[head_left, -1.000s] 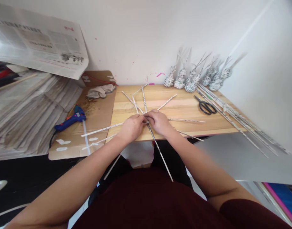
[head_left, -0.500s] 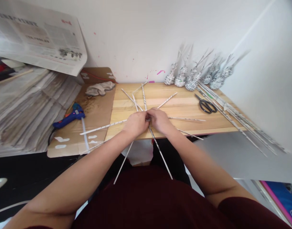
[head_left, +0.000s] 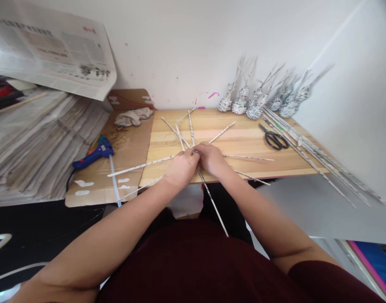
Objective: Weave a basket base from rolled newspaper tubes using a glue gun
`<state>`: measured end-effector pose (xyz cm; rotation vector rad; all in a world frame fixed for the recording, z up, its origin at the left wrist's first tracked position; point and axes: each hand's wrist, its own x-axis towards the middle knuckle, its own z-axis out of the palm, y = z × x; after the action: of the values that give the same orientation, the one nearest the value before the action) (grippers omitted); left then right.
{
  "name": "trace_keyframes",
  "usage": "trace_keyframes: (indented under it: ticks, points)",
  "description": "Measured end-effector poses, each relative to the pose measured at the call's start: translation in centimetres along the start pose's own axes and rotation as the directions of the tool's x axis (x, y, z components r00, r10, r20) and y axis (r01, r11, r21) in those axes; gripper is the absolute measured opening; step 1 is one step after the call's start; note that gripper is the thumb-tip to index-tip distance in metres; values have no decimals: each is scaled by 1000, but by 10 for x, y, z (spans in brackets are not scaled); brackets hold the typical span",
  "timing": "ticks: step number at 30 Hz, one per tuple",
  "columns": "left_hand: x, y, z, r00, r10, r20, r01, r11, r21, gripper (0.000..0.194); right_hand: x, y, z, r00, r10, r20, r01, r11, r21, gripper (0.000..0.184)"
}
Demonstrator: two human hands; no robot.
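Note:
Several thin rolled newspaper sticks fan out like spokes from one centre near the front edge of the wooden board. Over that centre my left hand and my right hand meet, fingertips together. Both are closed on the paper sticks, and the crossing itself is mostly hidden under the fingers. One bent stick stands up just beyond my left hand. Another stick points toward my body past the board's edge.
Black-handled scissors and a bundle of paper sticks lie on the right. Behind them stand several woven paper figures. On the left are a blue glue gun, a glove, cardboard and stacked newspapers.
My left hand has shifted slightly toward me and right. The stick that pointed toward me beside my left forearm is out of sight, and the bent stick's angle has changed.

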<state>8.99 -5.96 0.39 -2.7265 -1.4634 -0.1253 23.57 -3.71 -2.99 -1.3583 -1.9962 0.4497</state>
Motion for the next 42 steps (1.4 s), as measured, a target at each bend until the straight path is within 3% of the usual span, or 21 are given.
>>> trace_keyframes:
  ticks: [13,21,28,34,42]
  points:
    - [8,0,3,996,-88,-28,86,995,-46,21,0,0,0,1000,-28,4,28,1000,-14,32]
    - [-3,11,-7,999,28,47,-33,994,106,29,1,1,1,1000,-7,10,7,1000,-12,28]
    - [-1,13,-7,996,58,71,-67,990,128,29,1,1,1,999,-26,19,26,1000,1,28]
    - [5,-3,2,999,-49,-13,48,997,-63,23,-1,-2,-2,1000,-25,15,25,999,-46,34]
    - [14,-14,2,984,-175,30,177,946,-272,17,-1,-4,-5,999,-23,36,27,994,-108,35]
